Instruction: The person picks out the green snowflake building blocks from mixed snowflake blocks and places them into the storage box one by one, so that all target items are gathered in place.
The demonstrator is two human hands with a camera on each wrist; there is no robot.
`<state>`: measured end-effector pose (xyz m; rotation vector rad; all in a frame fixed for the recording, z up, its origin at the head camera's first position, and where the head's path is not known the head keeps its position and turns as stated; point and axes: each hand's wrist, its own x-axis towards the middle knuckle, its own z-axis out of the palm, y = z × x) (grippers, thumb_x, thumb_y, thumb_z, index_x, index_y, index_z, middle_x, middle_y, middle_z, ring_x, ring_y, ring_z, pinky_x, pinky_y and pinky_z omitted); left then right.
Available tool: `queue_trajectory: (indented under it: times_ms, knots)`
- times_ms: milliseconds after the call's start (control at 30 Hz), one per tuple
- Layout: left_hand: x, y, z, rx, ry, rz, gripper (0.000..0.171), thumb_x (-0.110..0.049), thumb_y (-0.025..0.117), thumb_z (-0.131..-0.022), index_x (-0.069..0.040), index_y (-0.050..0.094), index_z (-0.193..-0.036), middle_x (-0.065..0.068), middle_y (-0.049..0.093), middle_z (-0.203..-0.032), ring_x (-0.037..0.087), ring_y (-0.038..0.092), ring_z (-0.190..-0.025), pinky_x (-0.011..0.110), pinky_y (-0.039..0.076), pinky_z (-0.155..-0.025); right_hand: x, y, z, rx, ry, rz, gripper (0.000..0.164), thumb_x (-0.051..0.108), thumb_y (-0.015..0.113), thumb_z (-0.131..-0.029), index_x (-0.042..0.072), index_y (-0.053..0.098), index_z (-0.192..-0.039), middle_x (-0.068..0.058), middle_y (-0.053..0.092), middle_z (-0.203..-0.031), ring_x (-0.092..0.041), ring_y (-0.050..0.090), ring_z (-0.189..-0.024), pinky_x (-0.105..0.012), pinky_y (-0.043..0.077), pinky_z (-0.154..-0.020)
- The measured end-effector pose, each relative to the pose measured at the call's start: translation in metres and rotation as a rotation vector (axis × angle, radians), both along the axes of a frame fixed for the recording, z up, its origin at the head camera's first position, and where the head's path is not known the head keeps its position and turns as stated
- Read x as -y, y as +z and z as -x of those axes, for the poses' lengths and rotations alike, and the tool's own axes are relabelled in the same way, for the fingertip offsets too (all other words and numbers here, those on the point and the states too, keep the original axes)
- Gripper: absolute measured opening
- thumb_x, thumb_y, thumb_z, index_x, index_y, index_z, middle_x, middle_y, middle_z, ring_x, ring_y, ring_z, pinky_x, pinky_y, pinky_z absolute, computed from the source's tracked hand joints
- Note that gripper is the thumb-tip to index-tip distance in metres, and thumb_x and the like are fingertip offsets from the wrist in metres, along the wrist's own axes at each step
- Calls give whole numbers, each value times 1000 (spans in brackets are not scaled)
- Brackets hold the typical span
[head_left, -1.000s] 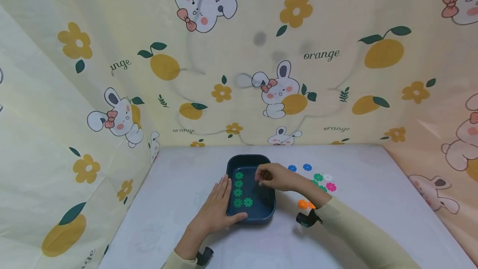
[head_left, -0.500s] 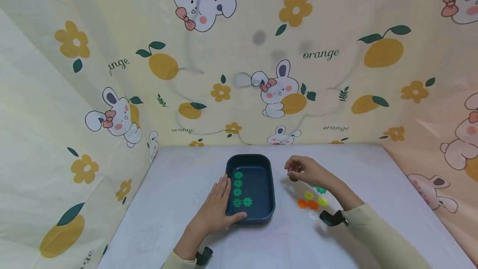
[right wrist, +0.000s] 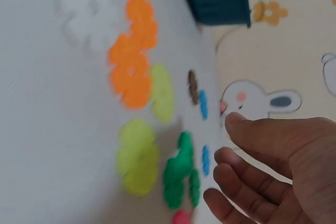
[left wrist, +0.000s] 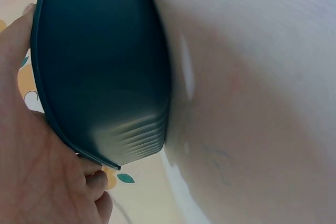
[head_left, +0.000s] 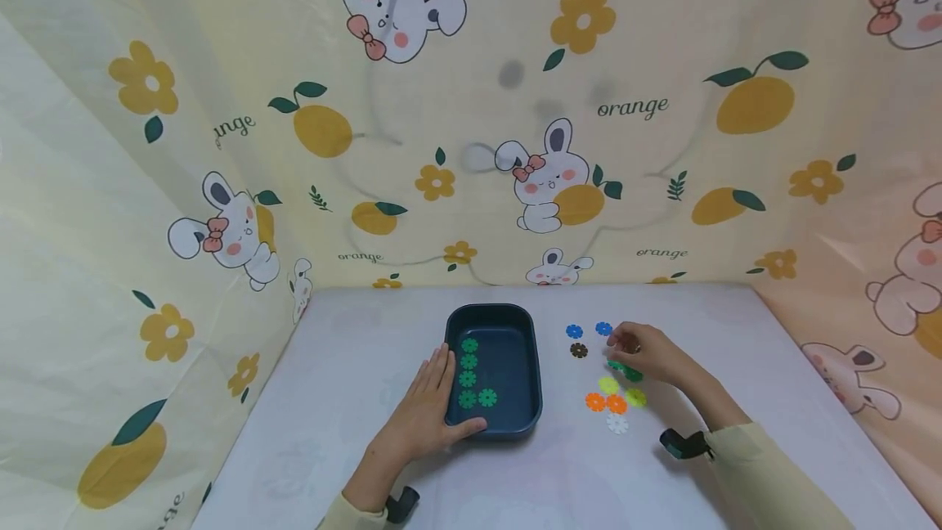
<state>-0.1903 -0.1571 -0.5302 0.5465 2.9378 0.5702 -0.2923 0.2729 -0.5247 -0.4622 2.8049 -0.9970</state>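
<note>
A dark blue tray stands in the middle of the table. Inside it, several green flower-shaped pieces lie in an L along the left side. My left hand rests on the tray's left wall with straight fingers, its thumb along the front rim. In the left wrist view the palm lies against the tray's rim. To the right, my right hand hovers above loose green flower-shaped pieces, which it partly covers in the head view. Its fingers are loosely bent, and the right wrist view shows nothing between thumb and fingertips.
Other flower pieces lie right of the tray: two blue, one brown, two yellow, two orange and one white. A pink piece shows near the green ones. A printed cloth hangs behind the table.
My right hand has moved right, from above the tray, past the brown piece, to above the loose green pieces. The brown and blue pieces are uncovered now. My left hand has stayed on the tray.
</note>
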Motion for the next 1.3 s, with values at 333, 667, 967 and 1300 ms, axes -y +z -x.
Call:
queue_trajectory:
  times_ms: [333, 667, 967, 1300]
  knots:
    - [0, -2, 2, 6, 9, 5, 124, -82, 62, -91, -7, 5, -173, 7, -5, -181, 23, -4, -167, 48, 7, -135, -16, -19, -1, 62, -74, -25, 24, 18, 83, -96, 3, 70, -109, -5, 59, -90, -22, 53, -85, -30, 45, -67]
    - [0, -2, 1, -10, 3, 7, 124, -82, 61, -92, -6, 6, -173, 8, -4, -182, 23, -3, -167, 48, 7, -135, -12, -23, 2, 58, -71, -23, 27, 16, 85, -93, 1, 68, -107, -8, 59, -93, -24, 53, -88, -29, 47, -70]
    - [-1, 0, 0, 4, 12, 10, 124, -81, 62, -92, -6, 6, -173, 7, -4, -181, 23, -3, -168, 48, 7, -135, 7, -22, 2, 38, -37, 13, 25, 9, 83, -93, 7, 63, -107, -5, 60, -94, -23, 55, -89, -29, 51, -74]
    - [0, -2, 0, -6, 9, 12, 123, -81, 62, -92, -5, 7, -173, 9, -3, -182, 23, -3, -168, 48, 8, -135, 32, -4, 8, -19, 29, 64, 11, 4, 78, -97, 9, 71, -105, 0, 70, -95, -20, 65, -90, -38, 63, -88]
